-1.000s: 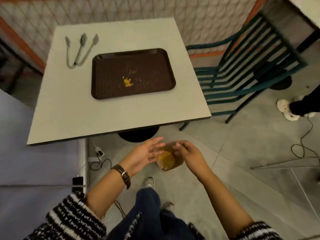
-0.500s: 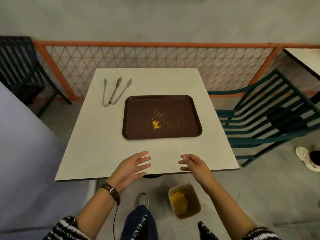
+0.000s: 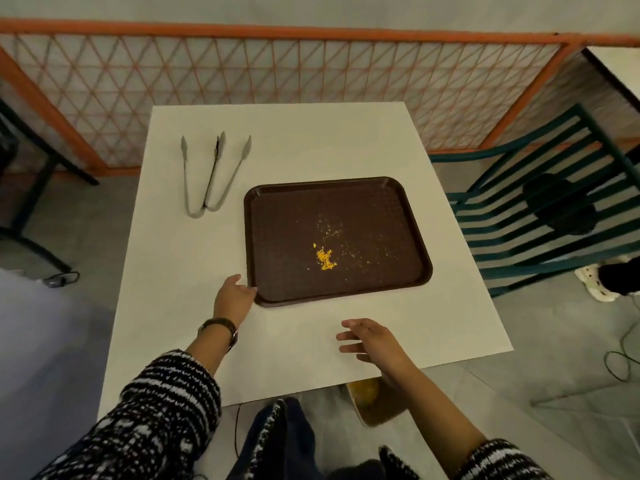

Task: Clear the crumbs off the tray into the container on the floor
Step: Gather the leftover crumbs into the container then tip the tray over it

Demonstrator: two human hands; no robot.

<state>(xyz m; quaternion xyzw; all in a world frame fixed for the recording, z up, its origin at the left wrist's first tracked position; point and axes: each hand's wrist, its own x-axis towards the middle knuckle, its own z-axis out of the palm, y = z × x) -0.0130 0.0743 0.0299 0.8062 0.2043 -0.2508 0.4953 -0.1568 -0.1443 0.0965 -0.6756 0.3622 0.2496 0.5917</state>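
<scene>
A dark brown tray (image 3: 408,216) lies on the white table (image 3: 180,271), with a small heap of yellow crumbs (image 3: 325,258) and scattered specks near its middle. My left hand (image 3: 232,296) reaches to the tray's near left corner, fingertips touching the rim, fingers fairly straight. Over the bare tabletop in front of the tray hovers my right hand (image 3: 370,339), fingers relaxed and holding nothing. The container (image 3: 375,405) stands on the floor under the table's near edge, partly hidden by the tabletop and my right forearm, with yellow scraps inside.
Metal tongs (image 3: 211,178) lie on the table left of the tray. A green slatted chair (image 3: 540,223) stands to the right. An orange mesh fence (image 3: 311,77) runs behind the table. A person's foot in a white shoe (image 3: 597,280) is at the right edge.
Both hands left the container on the floor and rose over the table. The left hand has moved forward to the tray's corner; the view lifted toward the table.
</scene>
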